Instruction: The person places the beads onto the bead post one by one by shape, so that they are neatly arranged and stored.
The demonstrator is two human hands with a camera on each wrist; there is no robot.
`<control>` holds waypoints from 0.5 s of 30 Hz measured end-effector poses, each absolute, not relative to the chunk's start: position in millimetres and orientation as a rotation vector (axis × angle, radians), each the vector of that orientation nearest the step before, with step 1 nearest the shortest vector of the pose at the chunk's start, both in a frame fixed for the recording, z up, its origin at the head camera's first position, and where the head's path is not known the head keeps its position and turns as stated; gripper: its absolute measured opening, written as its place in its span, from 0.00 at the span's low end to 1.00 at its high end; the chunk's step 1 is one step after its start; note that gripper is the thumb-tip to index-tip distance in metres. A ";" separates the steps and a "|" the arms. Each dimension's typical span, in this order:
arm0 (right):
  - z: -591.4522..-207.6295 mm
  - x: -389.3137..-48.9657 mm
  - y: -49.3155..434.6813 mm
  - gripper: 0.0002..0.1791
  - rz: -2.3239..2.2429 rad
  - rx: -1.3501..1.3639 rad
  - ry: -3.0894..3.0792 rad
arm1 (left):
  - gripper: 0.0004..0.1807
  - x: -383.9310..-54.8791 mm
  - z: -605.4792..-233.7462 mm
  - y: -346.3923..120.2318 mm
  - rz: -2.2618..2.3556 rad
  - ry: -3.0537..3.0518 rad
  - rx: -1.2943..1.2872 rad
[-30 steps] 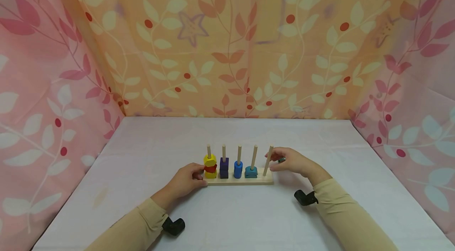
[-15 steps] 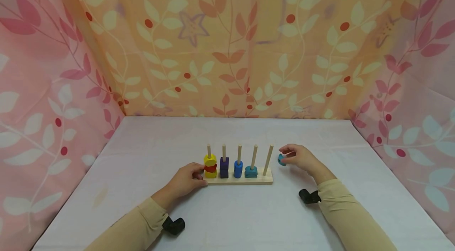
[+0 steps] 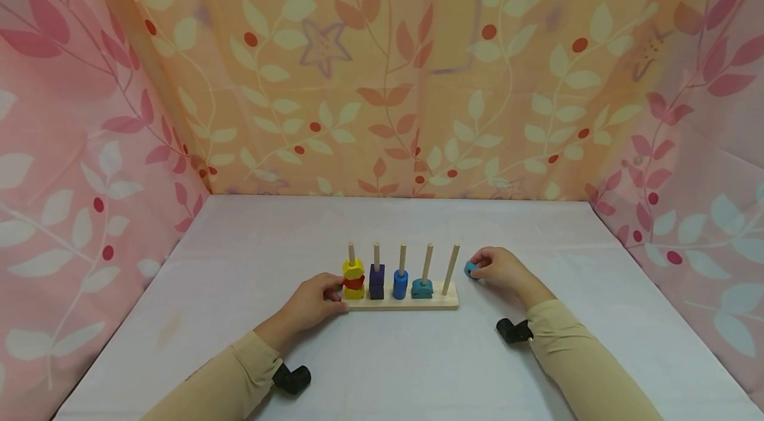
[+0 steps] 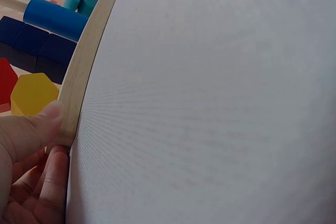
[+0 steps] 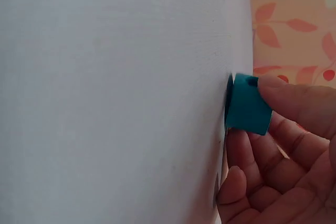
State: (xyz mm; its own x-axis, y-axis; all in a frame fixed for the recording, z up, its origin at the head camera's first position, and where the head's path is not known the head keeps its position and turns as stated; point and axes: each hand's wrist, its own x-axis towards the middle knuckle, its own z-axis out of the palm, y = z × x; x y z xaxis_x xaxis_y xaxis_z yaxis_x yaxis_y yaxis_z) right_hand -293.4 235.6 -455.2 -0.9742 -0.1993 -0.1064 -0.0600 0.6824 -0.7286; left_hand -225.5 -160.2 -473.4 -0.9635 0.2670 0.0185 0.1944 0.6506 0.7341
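A wooden peg stand [image 3: 388, 305] with upright pegs lies across the table. My left hand [image 3: 307, 303] grips its left end, with the thumb on the base [image 4: 86, 61] beside a yellow block [image 4: 34, 94]. Yellow and red blocks [image 3: 353, 282] sit on the leftmost peg, followed by dark blue blocks [image 3: 377, 283], a blue cylinder [image 3: 400, 285] and teal pieces [image 3: 422, 290]. The rightmost peg [image 3: 451, 270] is bare. Just right of the stand, my right hand [image 3: 500, 270] pinches a teal block [image 5: 249, 106] between thumb and fingers, low at the white tabletop; a hole shows near the thumb.
White cloth covers the table [image 3: 394, 368]. A floral curtain [image 3: 382, 142] rises along the back edge, and pink floral cloth [image 3: 77, 222] flanks both sides. Black wrist devices [image 3: 292, 380] stick out from both sleeves.
My right hand has drawn rightward from behind the rightmost peg, and its fingers have closed more tightly on the teal block, which has turned slightly. My left hand stays on the stand.
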 end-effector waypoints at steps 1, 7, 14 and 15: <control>-454.7 -293.2 236.1 0.12 -1.169 -0.203 2.715 | 0.25 -225.8 -473.9 -160.3 1.216 2.766 0.384; -450.8 -291.5 237.7 0.09 -1.101 -0.122 2.744 | 0.25 -227.2 -476.1 -160.7 1.219 2.754 0.366; -447.9 -289.2 237.6 0.12 -1.055 -0.028 2.760 | 0.27 -226.1 -474.7 -160.3 1.219 2.764 0.373; -448.1 -289.1 237.8 0.13 -1.053 -0.028 2.757 | 0.27 -225.9 -474.3 -160.2 1.223 2.761 0.366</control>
